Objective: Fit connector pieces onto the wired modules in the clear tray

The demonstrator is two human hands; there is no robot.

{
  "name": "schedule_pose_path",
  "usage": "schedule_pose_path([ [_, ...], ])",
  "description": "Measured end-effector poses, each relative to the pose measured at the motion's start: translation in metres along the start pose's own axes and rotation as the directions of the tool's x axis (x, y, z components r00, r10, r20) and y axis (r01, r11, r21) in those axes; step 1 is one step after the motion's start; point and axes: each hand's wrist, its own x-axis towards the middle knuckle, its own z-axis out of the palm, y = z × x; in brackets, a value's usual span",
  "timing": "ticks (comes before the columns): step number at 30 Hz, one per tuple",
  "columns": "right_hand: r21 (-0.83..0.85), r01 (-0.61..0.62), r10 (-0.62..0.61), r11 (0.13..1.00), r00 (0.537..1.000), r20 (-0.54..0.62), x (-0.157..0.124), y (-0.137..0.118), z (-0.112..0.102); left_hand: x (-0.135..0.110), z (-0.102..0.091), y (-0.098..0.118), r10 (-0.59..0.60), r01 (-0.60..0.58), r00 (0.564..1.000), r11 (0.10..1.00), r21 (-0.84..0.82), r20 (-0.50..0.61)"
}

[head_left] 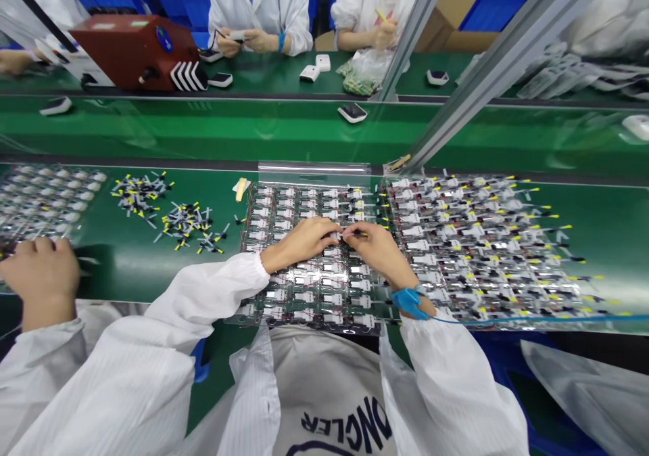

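Over a clear plastic tray (309,300) filled with rows of small white parts with thin red wires, my two hands meet fingertip to fingertip. My left hand (307,239) is closed in a pinch at a white part; what lies between its fingers is too small to make out. My right hand (374,247), with a blue band (410,302) at the wrist, pinches a small dark part (359,233). A second clear tray (471,253), right of it, holds similar white parts with grey, yellow-tipped pieces sticking out.
Left lie two piles of grey, black and yellow pieces (139,195). A co-worker's hand (43,273) is beside another tray (45,199) at far left. Metal posts (456,70) rise ahead. Beyond are a red-brown machine (134,53), white devices (352,112) and co-workers in white coats.
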Motion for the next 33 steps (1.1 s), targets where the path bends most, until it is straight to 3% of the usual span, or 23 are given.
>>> schedule_pose_path([
  [24, -0.028, 0.021, -0.021, 0.999, 1.000, 0.021, 0.006, 0.003, 0.003, 0.001, 0.005, -0.009, 0.059, -0.059, 0.998, 0.998, 0.024, 0.003],
  [29, -0.146, 0.042, -0.037, 0.988, 0.999, 0.032, 0.004, -0.003, 0.000, -0.002, 0.004, -0.003, 0.058, -0.057, 0.998, 0.998, 0.028, -0.037],
  [33, -0.311, 0.034, -0.055, 0.950, 0.997, -0.060, -0.009, -0.006, -0.012, -0.005, 0.004, 0.006, 0.058, -0.054, 0.997, 0.997, 0.059, -0.059],
])
